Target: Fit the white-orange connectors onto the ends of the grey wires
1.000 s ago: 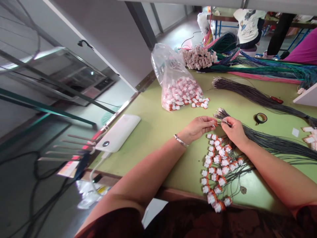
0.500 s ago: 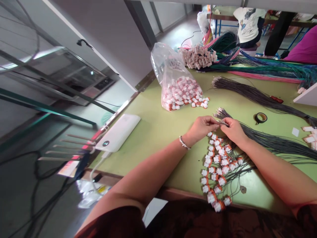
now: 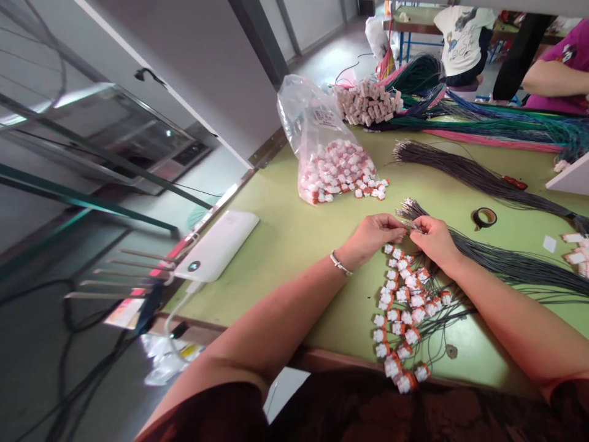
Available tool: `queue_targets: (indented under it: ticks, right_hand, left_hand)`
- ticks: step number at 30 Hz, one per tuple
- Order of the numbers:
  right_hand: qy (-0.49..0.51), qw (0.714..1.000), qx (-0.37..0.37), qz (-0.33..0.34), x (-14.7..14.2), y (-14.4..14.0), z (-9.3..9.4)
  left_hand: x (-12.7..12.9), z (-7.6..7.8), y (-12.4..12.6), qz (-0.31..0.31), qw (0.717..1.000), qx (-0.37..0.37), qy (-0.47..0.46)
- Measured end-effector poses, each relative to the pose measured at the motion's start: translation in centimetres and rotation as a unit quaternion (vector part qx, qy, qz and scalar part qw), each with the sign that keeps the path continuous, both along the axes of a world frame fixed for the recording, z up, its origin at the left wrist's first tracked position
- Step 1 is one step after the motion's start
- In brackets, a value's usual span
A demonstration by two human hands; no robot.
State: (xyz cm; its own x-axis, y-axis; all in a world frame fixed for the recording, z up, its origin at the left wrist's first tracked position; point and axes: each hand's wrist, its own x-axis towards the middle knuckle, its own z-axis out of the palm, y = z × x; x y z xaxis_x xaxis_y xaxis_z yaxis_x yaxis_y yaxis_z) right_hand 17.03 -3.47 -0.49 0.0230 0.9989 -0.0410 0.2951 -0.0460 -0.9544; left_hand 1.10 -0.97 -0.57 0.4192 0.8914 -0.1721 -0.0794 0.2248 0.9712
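A white power bank (image 3: 217, 245) lies at the tabletop's (image 3: 294, 233) left edge, with bare green surface between it and the hands. A clear bag of connectors (image 3: 329, 161) sits farther back. The left hand (image 3: 372, 236) reaches in palm-down, fingertips pinched on a small connector (image 3: 403, 232). The right hand (image 3: 435, 240) meets it, pinching a dark wire (image 3: 506, 261) at the connector. Finished white-and-orange connectors (image 3: 402, 313) run toward the near edge. Tape roll (image 3: 485, 217) lies right.
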Motion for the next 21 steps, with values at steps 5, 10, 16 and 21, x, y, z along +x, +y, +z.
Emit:
queue_targets:
  ticks: [5,10,16,21]
  right_hand:
    - [-0.011,1.000,0.003,0.006,0.06,0.08,-0.36]
    - [-0.010,1.000,0.003,0.014,0.17,0.09,-0.44]
    - [-0.020,1.000,0.021,0.007,0.10,-0.06,0.08]
    - [-0.045,0.998,0.030,0.015,-0.17,-0.18,0.46]
  left_hand:
    - [0.11,-0.19,-0.01,-0.003,1.000,0.007,-0.001]
    - [0.13,-0.24,-0.04,-0.006,1.000,-0.001,-0.013]
    - [-0.01,-0.02,0.13,-0.003,0.997,-0.045,-0.059]
    - [-0.21,0.12,0.22,0.003,0.996,-0.069,-0.055]
